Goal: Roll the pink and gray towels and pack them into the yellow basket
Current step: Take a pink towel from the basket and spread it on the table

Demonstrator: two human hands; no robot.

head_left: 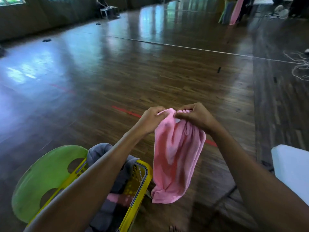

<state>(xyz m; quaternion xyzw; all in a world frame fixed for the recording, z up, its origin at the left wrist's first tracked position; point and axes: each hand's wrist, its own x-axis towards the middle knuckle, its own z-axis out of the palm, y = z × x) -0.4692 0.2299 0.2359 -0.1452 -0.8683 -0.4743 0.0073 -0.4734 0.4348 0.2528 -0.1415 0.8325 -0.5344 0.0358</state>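
A pink towel (175,156) hangs in the air in front of me, unrolled and bunched along its top edge. My left hand (153,120) pinches the top edge on the left, and my right hand (195,117) grips the gathered top edge on the right, the two hands almost touching. Below my left arm stands the yellow basket (142,180). Inside it lie gray towels (98,152) and a pink towel in the basket (117,198), partly hidden by my arm.
The basket rests on a green plastic chair (45,178) at lower left. A white surface (292,168) shows at the right edge. Dark wooden floor (150,72) spreads ahead, with red tape lines, cords at far right and hanging cloths in the far background.
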